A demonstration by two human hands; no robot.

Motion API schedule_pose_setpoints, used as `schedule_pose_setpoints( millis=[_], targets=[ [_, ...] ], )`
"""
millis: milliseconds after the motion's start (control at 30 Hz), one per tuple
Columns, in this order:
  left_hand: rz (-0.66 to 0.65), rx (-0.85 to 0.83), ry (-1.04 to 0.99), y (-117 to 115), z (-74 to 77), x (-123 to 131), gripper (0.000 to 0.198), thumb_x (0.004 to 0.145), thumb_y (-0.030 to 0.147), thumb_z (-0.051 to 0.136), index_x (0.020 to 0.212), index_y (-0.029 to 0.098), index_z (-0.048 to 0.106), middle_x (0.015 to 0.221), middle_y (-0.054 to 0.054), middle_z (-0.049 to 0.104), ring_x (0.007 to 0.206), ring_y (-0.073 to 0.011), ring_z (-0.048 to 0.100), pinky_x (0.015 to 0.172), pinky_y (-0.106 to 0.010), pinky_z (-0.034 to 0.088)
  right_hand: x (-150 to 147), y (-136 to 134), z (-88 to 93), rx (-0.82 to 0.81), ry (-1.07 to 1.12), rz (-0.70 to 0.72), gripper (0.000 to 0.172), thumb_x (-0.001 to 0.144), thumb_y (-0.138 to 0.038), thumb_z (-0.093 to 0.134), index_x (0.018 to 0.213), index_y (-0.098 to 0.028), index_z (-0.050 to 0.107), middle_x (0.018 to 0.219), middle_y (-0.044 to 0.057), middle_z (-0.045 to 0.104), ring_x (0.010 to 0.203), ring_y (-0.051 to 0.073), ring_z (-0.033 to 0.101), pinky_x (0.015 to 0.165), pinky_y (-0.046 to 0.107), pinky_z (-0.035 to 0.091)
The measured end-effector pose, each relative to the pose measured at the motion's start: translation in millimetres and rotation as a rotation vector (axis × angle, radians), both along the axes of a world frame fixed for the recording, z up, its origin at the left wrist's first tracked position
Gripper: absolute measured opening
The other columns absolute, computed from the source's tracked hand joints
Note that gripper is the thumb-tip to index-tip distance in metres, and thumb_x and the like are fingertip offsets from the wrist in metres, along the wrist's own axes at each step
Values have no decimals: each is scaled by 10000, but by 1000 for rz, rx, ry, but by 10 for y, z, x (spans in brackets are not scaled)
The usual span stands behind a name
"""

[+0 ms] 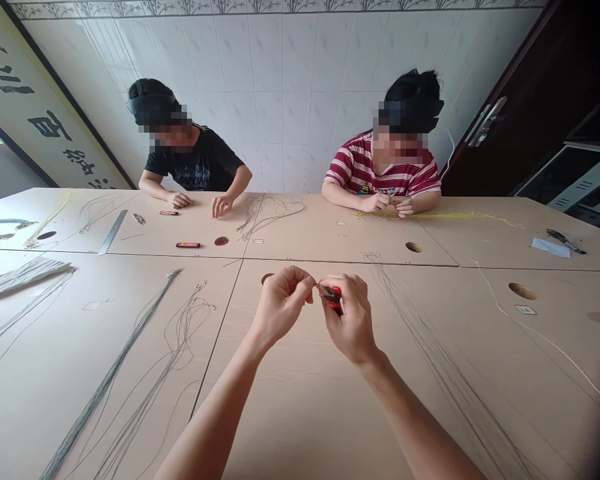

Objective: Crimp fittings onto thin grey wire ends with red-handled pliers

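Observation:
In the middle of the head view, my right hand [351, 319] is closed around small pliers [335, 297] with red handles and dark jaws. The jaw tips point left, up against the fingertips of my left hand [284, 303]. Thumb and forefinger of that left hand are pinched together on something too small to make out. To the left lie a tied bundle of grey-green cords [135, 340] and a looser group of thin cords [163, 357] with small metal ends. More thin grey cords [414, 320] stretch across the table to the right of my hands.
Two people sit across the joined tables [280, 420], one in black [195, 160], one in red stripes [365, 167] handling yellow cord [440, 215]. Box cutters [188, 245], a metal ruler [113, 232], several round holes [523, 291] and a pale cord [530, 329] are around.

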State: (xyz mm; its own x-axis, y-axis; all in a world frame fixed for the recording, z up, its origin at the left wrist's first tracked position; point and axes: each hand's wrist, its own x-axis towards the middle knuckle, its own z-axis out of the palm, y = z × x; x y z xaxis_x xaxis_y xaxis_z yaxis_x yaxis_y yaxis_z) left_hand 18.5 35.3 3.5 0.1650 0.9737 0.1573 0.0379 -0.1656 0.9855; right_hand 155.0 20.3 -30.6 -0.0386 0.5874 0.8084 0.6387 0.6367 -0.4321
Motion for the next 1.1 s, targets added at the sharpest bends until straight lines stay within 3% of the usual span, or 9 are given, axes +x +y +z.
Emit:
schedule_pose_setpoints(
  millis=[1100],
  targets=[
    [-37, -27, -48, -10, -20, 0, 157, 859, 295, 590, 771, 166, 601, 673, 8, 593, 613, -96, 521, 609, -230, 435, -8, 3, 2, 48, -20, -43, 216, 854, -55, 497, 938, -254, 482, 828, 13, 639, 756, 187, 540, 767, 365, 385]
  ],
)
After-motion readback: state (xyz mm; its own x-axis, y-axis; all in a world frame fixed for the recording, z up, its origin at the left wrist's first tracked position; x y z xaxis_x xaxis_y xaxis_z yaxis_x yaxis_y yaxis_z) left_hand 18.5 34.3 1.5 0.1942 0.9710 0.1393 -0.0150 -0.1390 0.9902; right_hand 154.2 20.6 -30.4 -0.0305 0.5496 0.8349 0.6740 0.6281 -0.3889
